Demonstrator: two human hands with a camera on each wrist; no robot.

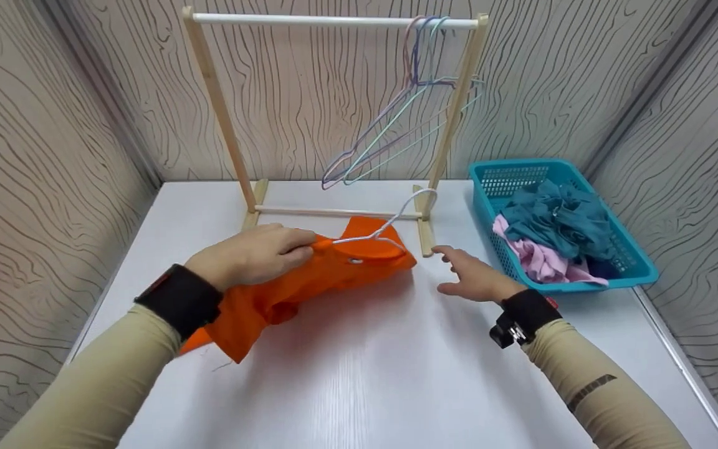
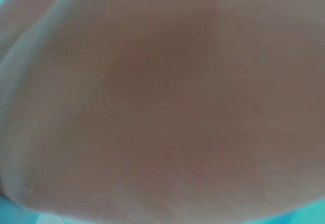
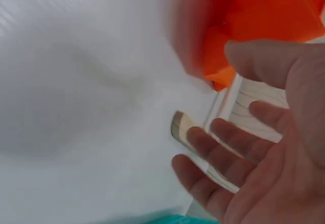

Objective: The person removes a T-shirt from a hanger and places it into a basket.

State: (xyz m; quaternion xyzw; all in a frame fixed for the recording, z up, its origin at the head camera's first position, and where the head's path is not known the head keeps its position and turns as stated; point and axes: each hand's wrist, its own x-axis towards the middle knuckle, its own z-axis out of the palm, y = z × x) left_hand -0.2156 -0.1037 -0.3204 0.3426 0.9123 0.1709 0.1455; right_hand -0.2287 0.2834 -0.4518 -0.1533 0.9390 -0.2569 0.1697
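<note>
An orange shirt point(image 1: 328, 274) hangs from my left hand point(image 1: 259, 252), its lower part trailing toward the table on the left. A white hanger point(image 1: 376, 236) sits in the shirt's neck opening, its hook pointing up and right. My left fingers grip the shirt at its left shoulder; whether they also hold the hanger's arm cannot be seen. To the right of the shirt, my right hand point(image 1: 474, 274) is apart from it, fingers spread with nothing in them. The right wrist view shows this right hand point(image 3: 269, 148) beside the orange cloth. Bare skin fills the left wrist view.
A wooden rack point(image 1: 219, 106) with a white top bar point(image 1: 334, 20) stands at the back. Several thin hangers point(image 1: 390, 118) hang at its right end. On the right, a teal basket point(image 1: 636, 268) holds teal cloth point(image 1: 555, 218) and pink cloth point(image 1: 543, 259).
</note>
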